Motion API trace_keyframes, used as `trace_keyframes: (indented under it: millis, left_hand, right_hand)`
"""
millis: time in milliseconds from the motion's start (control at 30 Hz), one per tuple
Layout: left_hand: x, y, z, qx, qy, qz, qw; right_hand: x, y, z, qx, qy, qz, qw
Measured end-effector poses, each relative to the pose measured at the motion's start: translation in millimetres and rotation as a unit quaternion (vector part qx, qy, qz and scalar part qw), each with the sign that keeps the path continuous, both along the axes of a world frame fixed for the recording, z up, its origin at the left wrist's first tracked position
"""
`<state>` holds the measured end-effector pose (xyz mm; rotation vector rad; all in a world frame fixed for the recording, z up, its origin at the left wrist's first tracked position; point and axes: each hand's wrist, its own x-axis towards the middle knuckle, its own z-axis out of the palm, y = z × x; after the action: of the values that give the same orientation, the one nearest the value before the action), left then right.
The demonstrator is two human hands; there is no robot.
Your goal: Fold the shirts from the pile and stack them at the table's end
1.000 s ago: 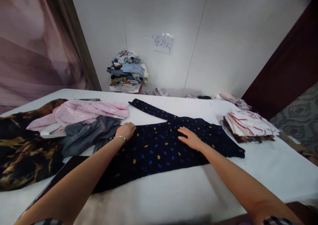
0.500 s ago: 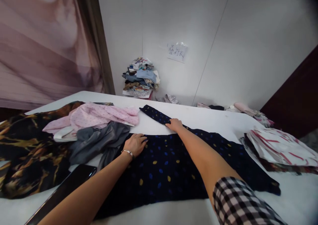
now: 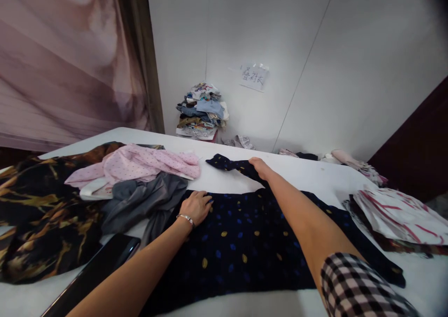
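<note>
In the head view, the dark garment (image 3: 245, 247) with blue and yellow leaf shapes lies spread beneath and to the near side of both hands' fingers, on a white table (image 3: 322, 179). The left hand (image 3: 196, 207) lies palm down at its far left edge, fingers extended and slightly parted on the cloth; the thumb is hidden, so its position I cannot tell. A silver bracelet (image 3: 185, 218) circles the wrist just behind those fingers.

The right hand (image 3: 262, 169) pinches the garment's sleeve (image 3: 222, 162) between thumb and fingers, beyond and to the right of the left fingertips. From that pinch the sleeve's end trails leftward, twisted, while the body of the garment lies nearer than the right fingers. A black-and-white checked cuff (image 3: 353, 284) shows on the right arm, well behind its fingers.

Just left of the left fingers is a crumpled grey cloth (image 3: 143, 198); farther left and beyond it, a pink dotted cloth (image 3: 150, 160), then a black cloth with brown patterning (image 3: 45, 223). A glossy black object (image 3: 101, 265) sits left of and nearer than the left fingers. Well right of the right fingers rests a folded red-and-white cloth (image 3: 402, 214). Far beyond the left fingers stands a clothes stack (image 3: 205, 111).
</note>
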<state>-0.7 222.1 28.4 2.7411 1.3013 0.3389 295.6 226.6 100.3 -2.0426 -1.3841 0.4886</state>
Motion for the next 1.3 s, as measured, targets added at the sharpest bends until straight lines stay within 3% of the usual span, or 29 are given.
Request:
trace_keyframes:
  millis: [133,267,367,567,733,867,1033,1167,1300]
  left_hand:
    - [0.3,0.0,-1.3,-0.005,-0.007,-0.002,1.000]
    - [1.1,0.1,-3.7,-0.007,-0.009,0.000,1.000]
    - [1.8,0.4,-4.7,-0.002,-0.015,-0.001,1.000]
    - [1.3,1.3,-4.6,0.005,-0.013,-0.004,1.000]
    - [1.0,2.5,-3.6,0.010,-0.013,-0.007,1.000]
    - [1.2,3.2,-4.2,0.010,-0.004,-0.005,1.000]
    - [3.5,5.2,2.5,0.026,0.023,-0.018,0.999]
    - [10.8,16.5,27.3,-0.047,0.063,-0.002,0.997]
    - [18.4,33.0,56.9,-0.081,0.068,0.039,0.994]
  right_hand:
    - [13.8,-49.8,14.2,-0.035,0.137,0.093,0.986]
    - [14.3,-80.6,9.1,-0.209,0.220,0.135,0.943]
    - [-2.9,-73.3,-2.9,-0.250,0.155,0.113,0.949]
    - [-45.9,-27.4,-23.9,-0.213,-0.083,0.038,0.973]
    - [-55.5,-11.6,-22.0,-0.152,-0.067,0.030,0.986]
    - [-27.7,-16.1,14.9,-0.079,0.010,0.011,0.997]
    - [41.5,-48.1,98.0,0.056,0.137,-0.048,0.988]
    - [90.6,-94.7,158.0,0.294,0.275,-0.070,0.913]
    - [122.8,-146.3,191.9,0.421,0.222,-0.090,0.875]
